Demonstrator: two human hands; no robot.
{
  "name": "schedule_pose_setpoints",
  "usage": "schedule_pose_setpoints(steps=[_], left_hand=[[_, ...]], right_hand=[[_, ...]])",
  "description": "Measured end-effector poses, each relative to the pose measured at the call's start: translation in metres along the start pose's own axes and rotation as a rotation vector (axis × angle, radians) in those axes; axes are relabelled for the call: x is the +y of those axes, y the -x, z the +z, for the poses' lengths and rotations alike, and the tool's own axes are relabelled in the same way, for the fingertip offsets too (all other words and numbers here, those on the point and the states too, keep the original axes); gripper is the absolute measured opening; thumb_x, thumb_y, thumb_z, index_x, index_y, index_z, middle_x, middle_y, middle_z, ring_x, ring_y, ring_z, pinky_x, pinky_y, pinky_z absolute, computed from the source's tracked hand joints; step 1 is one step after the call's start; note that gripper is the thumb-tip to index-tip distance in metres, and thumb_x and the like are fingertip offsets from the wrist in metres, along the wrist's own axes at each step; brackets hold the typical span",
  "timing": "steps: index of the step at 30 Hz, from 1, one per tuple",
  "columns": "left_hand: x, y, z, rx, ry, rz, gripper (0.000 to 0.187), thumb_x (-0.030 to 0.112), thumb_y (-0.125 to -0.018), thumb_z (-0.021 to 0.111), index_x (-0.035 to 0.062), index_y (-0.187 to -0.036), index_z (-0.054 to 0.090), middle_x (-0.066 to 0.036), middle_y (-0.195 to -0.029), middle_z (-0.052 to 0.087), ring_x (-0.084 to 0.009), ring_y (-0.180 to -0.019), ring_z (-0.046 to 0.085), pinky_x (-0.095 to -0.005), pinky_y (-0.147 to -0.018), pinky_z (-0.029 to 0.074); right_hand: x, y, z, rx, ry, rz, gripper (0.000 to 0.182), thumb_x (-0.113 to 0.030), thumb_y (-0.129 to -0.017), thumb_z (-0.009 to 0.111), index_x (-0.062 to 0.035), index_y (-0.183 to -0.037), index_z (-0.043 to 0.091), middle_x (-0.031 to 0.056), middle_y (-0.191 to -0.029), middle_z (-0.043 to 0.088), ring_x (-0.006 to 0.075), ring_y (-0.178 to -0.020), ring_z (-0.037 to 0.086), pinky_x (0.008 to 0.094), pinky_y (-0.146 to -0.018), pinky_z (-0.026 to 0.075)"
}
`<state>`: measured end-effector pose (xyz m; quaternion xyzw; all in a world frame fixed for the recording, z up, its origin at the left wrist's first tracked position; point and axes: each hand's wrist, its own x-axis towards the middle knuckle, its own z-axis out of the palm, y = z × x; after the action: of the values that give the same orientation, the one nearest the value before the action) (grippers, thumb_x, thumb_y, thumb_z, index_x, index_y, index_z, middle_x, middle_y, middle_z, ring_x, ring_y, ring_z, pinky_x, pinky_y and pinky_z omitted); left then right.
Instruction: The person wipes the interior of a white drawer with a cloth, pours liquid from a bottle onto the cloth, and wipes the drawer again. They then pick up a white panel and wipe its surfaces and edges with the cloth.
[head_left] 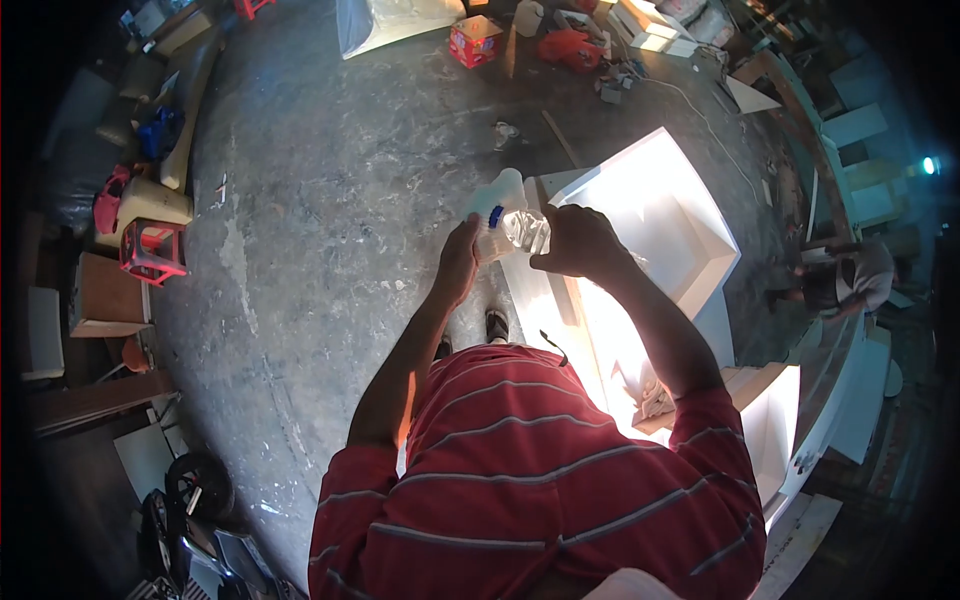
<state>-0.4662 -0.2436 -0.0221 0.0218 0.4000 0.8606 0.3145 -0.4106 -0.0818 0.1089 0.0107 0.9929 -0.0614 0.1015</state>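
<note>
Two-handed and level, probably best to steady the cloudy container [506,187] with the left hand's [460,260] fingers clamped on it, and to guide the clear bottle [530,232], between both hands, without crushing, by the right hand's [583,242] fingers clamped around it. Left to right: scuffed grey floor [330,180], milky rounded plastic, small blue cap [496,216], crinkled shiny wall, smooth, sharp-cornered white box [640,190].

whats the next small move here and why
Perhaps steady the clear, shiny plastic container with the right hand: that hand holds its right end, while the left hand is close to the small blue cap-like piece, all above the grey concrete floor.
</note>
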Motion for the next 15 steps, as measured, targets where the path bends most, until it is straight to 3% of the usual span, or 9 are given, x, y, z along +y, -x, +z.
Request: schedule_pose_setpoints(steps=[3, 6, 9, 13, 15], left_hand=[[0.009, 0.010, -0.005, -0.011, 0.093, 0.015, 0.042, 0.032, -0.099, 0.038, -0.0020, -0.123, 0.046, -0.010, -0.117, 0.057, -0.0165, -0.108, 0.055, -0.0324, -0.098, 0.043], [0.024, 0.020, -0.006, 0.034, 0.214, -0.007, 0.043, 0.033, -0.099, 0.037, -0.0017, -0.124, 0.045, -0.011, -0.116, 0.057, -0.0173, -0.109, 0.055, -0.0334, -0.097, 0.044], [0.027, 0.024, -0.016, 0.052, 0.218, 0.029, 0.044, 0.034, -0.099, 0.037, -0.0015, -0.124, 0.045, -0.012, -0.117, 0.056, -0.0182, -0.109, 0.056, -0.0340, -0.096, 0.044], [0.024, 0.026, -0.029, 0.080, 0.114, 0.084, 0.044, 0.034, -0.100, 0.035, -0.0025, -0.123, 0.045, -0.012, -0.116, 0.057, -0.0195, -0.108, 0.056, -0.0347, -0.096, 0.043], [0.018, 0.026, -0.034, 0.067, 0.065, 0.103, 0.046, 0.035, -0.099, 0.036, -0.0022, -0.124, 0.045, -0.012, -0.117, 0.056, -0.0198, -0.110, 0.055, -0.0354, -0.097, 0.042]], right_hand=[[-0.004, 0.001, 0.007, -0.052, -0.080, 0.012, 0.059, -0.038, -0.061, 0.074, 0.0016, -0.103, 0.058, 0.0188, -0.084, 0.066, 0.0327, -0.086, 0.065, 0.0414, -0.082, 0.050], [-0.004, 0.006, 0.030, 0.030, -0.178, 0.025, 0.064, -0.040, -0.061, 0.074, 0.0021, -0.105, 0.057, 0.0206, -0.090, 0.065, 0.0344, -0.090, 0.064, 0.0425, -0.083, 0.049], [-0.007, 0.012, 0.039, 0.064, -0.273, 0.067, 0.070, -0.043, -0.062, 0.075, 0.0024, -0.112, 0.055, 0.0236, -0.097, 0.063, 0.0363, -0.095, 0.062, 0.0435, -0.085, 0.048], [-0.005, 0.018, 0.028, 0.063, -0.295, 0.054, 0.070, -0.041, -0.062, 0.075, 0.0023, -0.113, 0.055, 0.0233, -0.096, 0.064, 0.0365, -0.094, 0.062, 0.0434, -0.085, 0.048], [-0.007, 0.015, 0.012, -0.040, -0.207, 0.058, 0.075, -0.043, -0.063, 0.074, 0.0015, -0.119, 0.052, 0.0224, -0.102, 0.063, 0.0353, -0.097, 0.061, 0.0426, -0.088, 0.047]])
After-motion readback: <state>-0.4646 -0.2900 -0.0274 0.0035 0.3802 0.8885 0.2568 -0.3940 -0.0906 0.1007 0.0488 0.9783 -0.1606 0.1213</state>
